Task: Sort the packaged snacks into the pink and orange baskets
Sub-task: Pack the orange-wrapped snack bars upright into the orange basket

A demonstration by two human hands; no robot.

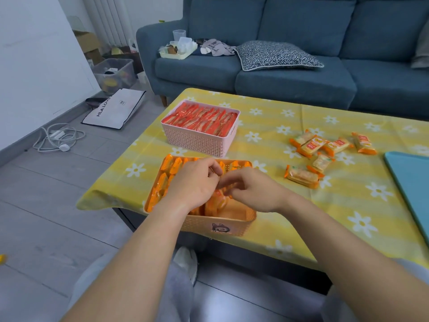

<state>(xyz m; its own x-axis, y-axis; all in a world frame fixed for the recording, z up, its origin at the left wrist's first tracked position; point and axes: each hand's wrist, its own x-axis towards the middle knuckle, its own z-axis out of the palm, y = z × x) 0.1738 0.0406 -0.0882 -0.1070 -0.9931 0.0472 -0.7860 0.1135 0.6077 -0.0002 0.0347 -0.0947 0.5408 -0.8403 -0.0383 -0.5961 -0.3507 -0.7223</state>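
Observation:
An orange basket (pixel 234 225) sits at the table's near edge, partly filled with upright orange snack packets (pixel 162 184). Both my hands are over it. My left hand (pixel 195 184) has its fingers curled among the packets, and my right hand (pixel 250 189) pinches an orange packet (pixel 220 198) just above the basket's near part. Behind it stands a pink basket (pixel 197 140) packed with red snack packets (pixel 202 118). Several loose orange packets (pixel 322 147) lie on the tablecloth to the right.
The table wears a yellow daisy cloth (pixel 348 201). A light blue tray (pixel 413 182) lies at the right edge. A blue sofa (pixel 290 73) with a patterned cushion stands behind the table. Cables, a bag and boxes lie on the floor at left.

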